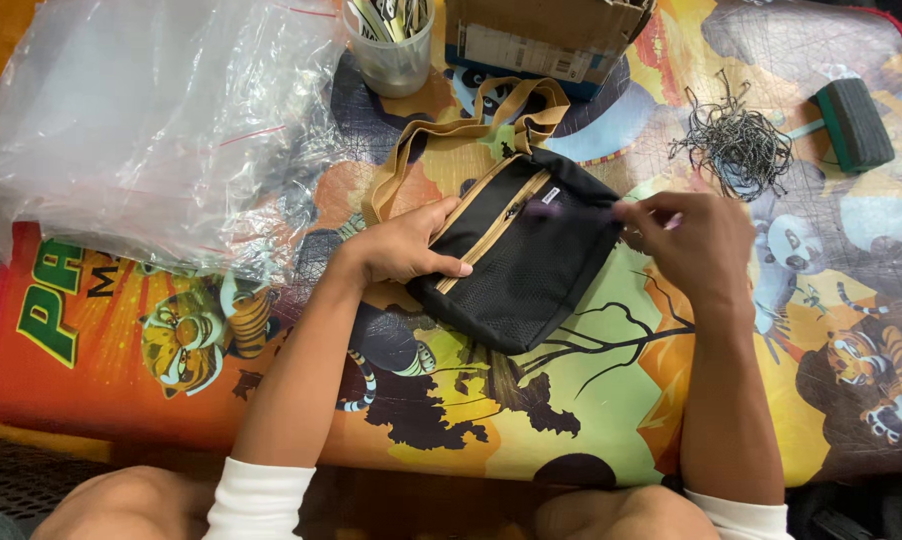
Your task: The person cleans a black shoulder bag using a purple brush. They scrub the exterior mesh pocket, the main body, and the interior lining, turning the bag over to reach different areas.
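A small black bag point(531, 260) with tan zipper trim and a tan strap point(441, 140) lies on a colourful cartoon-printed table point(591, 410). My left hand point(406, 245) presses on the bag's left edge, thumb along the zipper. At the bag's right corner, my right hand point(691, 235) pinches a small thin purple-tinted item, too blurred to identify.
A big clear plastic bag point(141, 120) covers the table's back left. A clear cup point(391, 45) of strips and a cardboard box point(546, 35) stand at the back. A heap of thin metal hooks point(736, 145) and a dark green-edged eraser block point(856, 125) lie at the right.
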